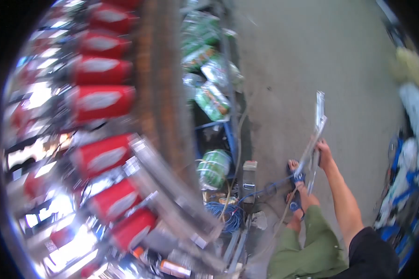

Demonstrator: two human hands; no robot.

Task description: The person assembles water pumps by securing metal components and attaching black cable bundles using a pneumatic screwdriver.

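Several long, thin, silvery strips (pixel 320 109) are gripped in our right hand (pixel 324 151), over the smooth grey floor (pixel 284 69); our left hand's state we cannot tell, it being out of view.

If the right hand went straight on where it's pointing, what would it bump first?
The right hand holds metal strips; past them, the way over the grey floor looks free in this picture, though depth is unclear.

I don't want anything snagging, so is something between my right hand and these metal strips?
Nothing visible: the right hand appears closed on the metal strips. The blue cord, coiled lower left of the hand, isn't between them, though blur hides detail.
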